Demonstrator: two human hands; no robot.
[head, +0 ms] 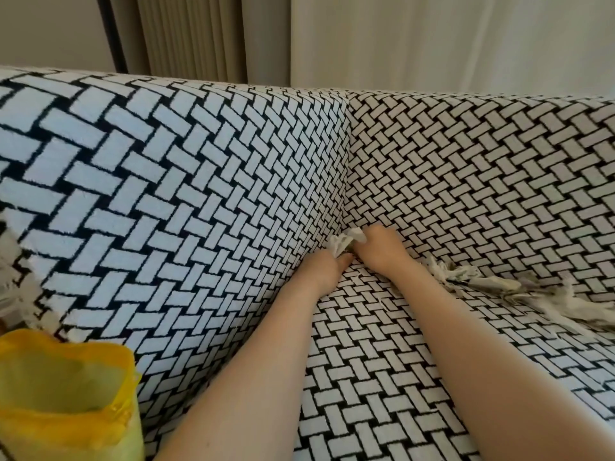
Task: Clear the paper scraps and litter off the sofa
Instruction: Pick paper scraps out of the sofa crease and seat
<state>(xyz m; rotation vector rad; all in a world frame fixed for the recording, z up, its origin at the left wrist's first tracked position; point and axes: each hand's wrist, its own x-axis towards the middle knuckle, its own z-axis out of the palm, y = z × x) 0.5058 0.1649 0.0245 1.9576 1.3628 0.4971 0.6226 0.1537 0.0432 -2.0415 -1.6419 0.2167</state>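
Observation:
Both my hands reach into the back corner of the black-and-white patterned sofa (382, 377), where armrest, backrest and seat meet. My right hand (382, 249) grips a crumpled white paper scrap (344, 242) that sticks up from the crease. My left hand (324, 269) lies just below it with its fingertips curled at the same scrap. A pile of torn white paper scraps (482, 282) lies along the seat crease to the right, and more shreds (565, 302) trail toward the right edge.
A yellow plastic bag (66, 394) stands open at the lower left beside the armrest (166, 211). The backrest (482, 178) rises behind the scraps. Curtains (432, 38) and a wall lie beyond the sofa.

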